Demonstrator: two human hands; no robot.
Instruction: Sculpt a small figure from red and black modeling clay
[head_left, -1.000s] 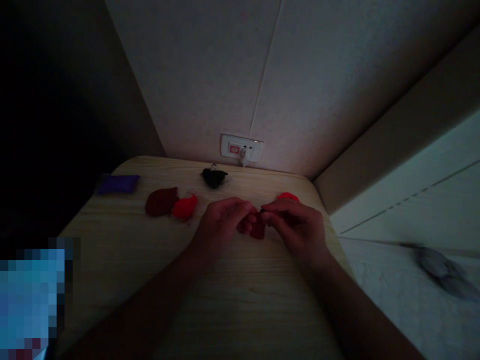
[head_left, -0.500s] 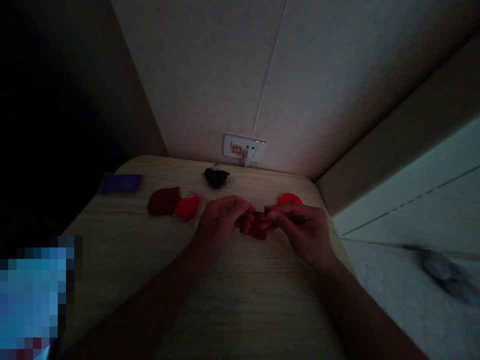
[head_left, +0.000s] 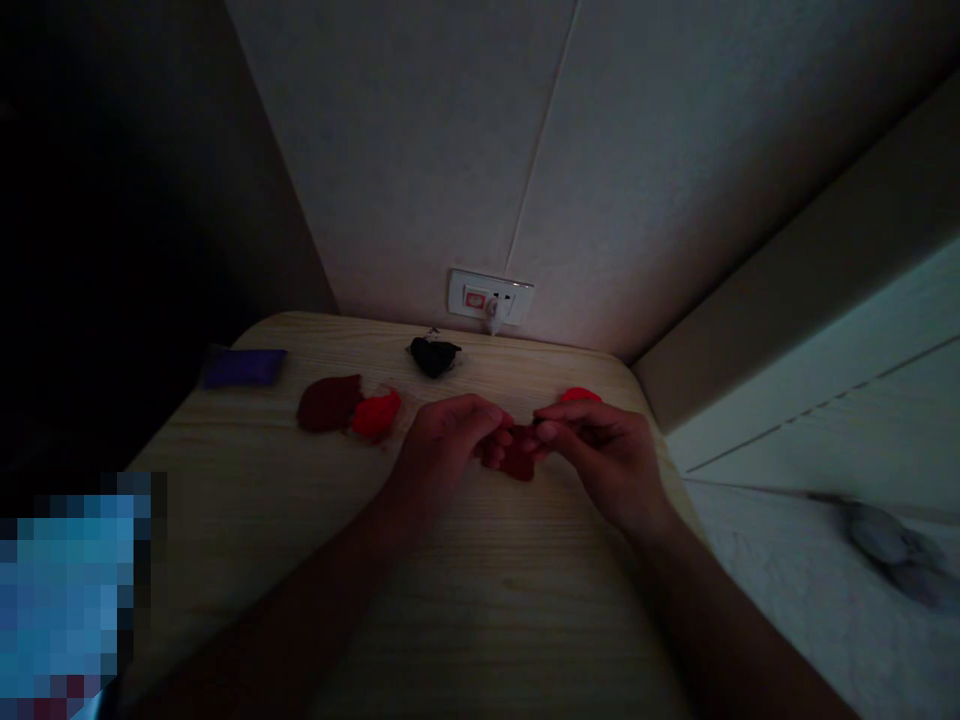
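My right hand [head_left: 611, 460] pinches a small black piece [head_left: 537, 421], probably modelling clay, between thumb and forefinger. My left hand [head_left: 450, 440] is closed, with thumb and forefinger pressed together; whatever may be in them is too small and dark to make out. The fingertips of both hands are close together but apart. Below them a dark red flattened piece [head_left: 519, 462] lies on the wooden tabletop [head_left: 480, 580]. Just beyond my right hand is a bright red round piece [head_left: 580, 395], partly covered by the fingers.
At the back sits a black lump [head_left: 433, 357] on crumpled clear wrap. Left of my hands lie a dark red lump [head_left: 328, 404] and a bright red one [head_left: 376, 414]. A purple packet [head_left: 244, 367] is near the left edge. A wall socket [head_left: 491, 297] holds a plug.
My right hand has drawn slightly away from the left, still pinching the black piece. The red round piece showed more fully half a second ago. The view has shifted a little.
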